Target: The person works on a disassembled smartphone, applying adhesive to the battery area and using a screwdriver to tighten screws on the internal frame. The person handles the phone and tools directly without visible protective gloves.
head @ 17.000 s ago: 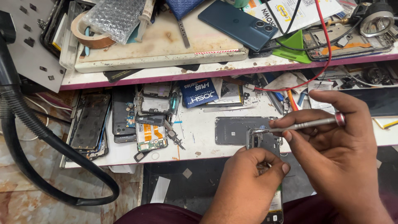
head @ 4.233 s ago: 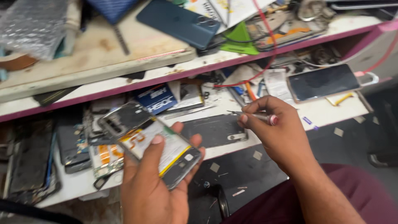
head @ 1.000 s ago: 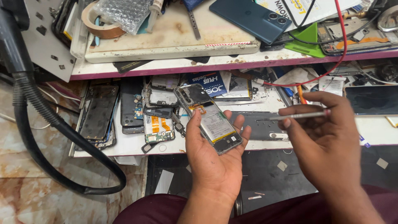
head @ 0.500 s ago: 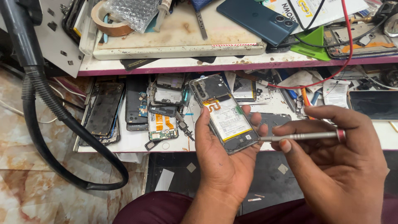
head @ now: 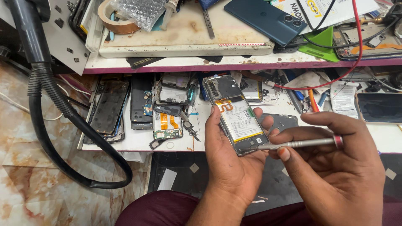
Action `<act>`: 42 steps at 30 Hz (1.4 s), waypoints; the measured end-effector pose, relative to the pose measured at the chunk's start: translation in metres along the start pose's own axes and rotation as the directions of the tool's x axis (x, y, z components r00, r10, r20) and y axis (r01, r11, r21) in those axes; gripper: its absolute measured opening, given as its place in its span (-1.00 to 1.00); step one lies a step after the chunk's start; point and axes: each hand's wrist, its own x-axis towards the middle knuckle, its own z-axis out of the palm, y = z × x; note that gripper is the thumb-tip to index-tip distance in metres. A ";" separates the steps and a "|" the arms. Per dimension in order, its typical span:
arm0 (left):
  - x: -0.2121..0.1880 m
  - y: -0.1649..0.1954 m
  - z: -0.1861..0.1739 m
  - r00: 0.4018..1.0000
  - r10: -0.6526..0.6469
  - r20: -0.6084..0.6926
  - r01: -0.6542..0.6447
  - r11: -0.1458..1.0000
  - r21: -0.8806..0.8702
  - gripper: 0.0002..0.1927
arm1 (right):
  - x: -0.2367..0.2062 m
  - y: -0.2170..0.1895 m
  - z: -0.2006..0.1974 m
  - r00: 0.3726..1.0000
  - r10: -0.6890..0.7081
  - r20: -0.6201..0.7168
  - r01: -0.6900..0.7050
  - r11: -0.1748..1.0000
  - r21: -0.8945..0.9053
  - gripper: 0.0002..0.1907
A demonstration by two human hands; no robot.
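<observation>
My left hand (head: 231, 161) grips an opened phone (head: 235, 112) with its back cover off, so the white battery and orange flex cable show. The phone stands tilted, camera end away from me. My right hand (head: 335, 167) holds a thin silver screwdriver (head: 299, 144) with a red ring at its rear end. The screwdriver lies almost level and its tip touches the lower edge of the phone, next to my left thumb base.
Several stripped phones and circuit boards (head: 167, 106) lie on the lower white shelf (head: 138, 140). A dark blue phone (head: 266, 19), a tape roll (head: 115, 23) and bubble wrap sit on the upper shelf. A thick black hose (head: 54, 109) loops at left. A dark screen (head: 379, 106) lies at right.
The opened phone has been lifted from the shelf into my left hand and raised toward me. The screwdriver tip has come in to the phone's lower edge.
</observation>
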 end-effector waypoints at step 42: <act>-0.001 0.002 0.001 0.999 0.019 0.029 -0.021 0.998 0.057 -0.40 | 0.001 0.002 0.002 1.000 0.000 0.020 0.000 0.999 0.045 -0.45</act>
